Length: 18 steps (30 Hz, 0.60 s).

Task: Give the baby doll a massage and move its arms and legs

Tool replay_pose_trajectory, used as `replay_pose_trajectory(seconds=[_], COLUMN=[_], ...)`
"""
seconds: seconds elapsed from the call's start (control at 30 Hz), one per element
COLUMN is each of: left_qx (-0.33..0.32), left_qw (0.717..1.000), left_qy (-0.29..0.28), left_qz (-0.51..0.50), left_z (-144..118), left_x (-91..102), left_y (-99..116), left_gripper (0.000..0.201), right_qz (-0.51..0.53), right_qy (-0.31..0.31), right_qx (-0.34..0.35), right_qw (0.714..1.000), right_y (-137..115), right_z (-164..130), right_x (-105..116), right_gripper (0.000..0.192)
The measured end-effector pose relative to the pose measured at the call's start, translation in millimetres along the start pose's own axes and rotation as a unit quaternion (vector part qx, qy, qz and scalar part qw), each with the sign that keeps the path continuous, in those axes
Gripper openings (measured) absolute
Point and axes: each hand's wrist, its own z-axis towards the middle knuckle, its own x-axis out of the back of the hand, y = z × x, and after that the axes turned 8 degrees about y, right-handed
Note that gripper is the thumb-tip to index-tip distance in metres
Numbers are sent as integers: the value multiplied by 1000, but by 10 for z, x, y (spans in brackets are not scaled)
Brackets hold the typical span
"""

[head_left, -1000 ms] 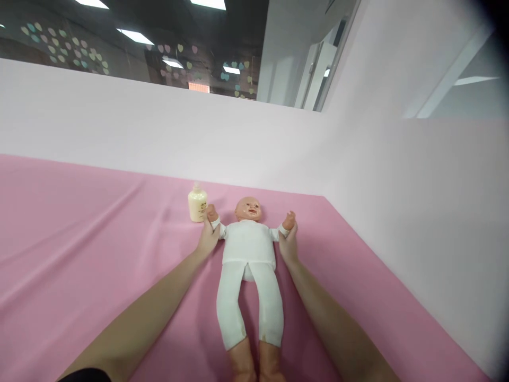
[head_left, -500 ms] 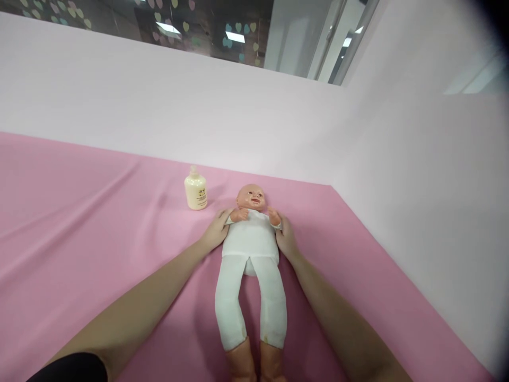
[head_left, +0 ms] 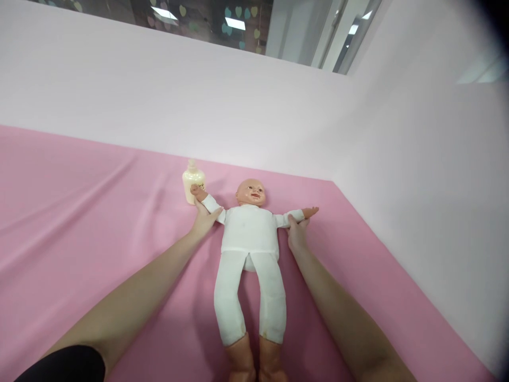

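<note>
- A plastic baby doll in a white cloth suit [head_left: 248, 249] lies on its back on the pink sheet [head_left: 79, 223], head toward the far wall and bare feet at the near edge of view.
- The person's left hand [head_left: 204, 220] is closed around the doll's sleeve on the left, just below the wrist, and holds that arm out to the far left.
- The right hand [head_left: 297, 233] pinches the other sleeve from underneath and stretches that arm out flat to the right.
- The step in hand looks like the spread part of an arm exercise: both doll arms are pulled wide from the chest.
- The next move probably calls for both grips to stay firm on the sleeves while the arms travel evenly, without twisting the soft body.
- A small cream lotion bottle [head_left: 193, 180] stands just behind the doll's raised left-side hand, close enough that the two may touch.
- Half a second ago the doll's arms were folded over its chest; now they are spread.
</note>
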Motion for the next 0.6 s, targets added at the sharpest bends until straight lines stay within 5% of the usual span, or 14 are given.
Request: replay_pose_trajectory(seconds=[0.2,0.4,0.5,0.6], left_qx=[-113,-248,-242,-201], left_qw=[984,912,916,948], left_qy=[-84,-248,-242,-187], left_qz=[105,213,209,162], left_z=[-64,-95,-111,-123], left_x=[-4,-31,-33,-25], left_y=[-2,-29,-5,24], left_gripper=[75,55,56,58], right_qz=[72,15,16,42], right_qy=[-61,-193,-189,-143], right_qx=[31,144,143,69], right_qw=[995,971,971,986], right_y=[-264,-293,-265,-252], right_z=[-70,-129,-137,-136], right_x=[77,30,8,3], right_gripper=[66,52,52,54])
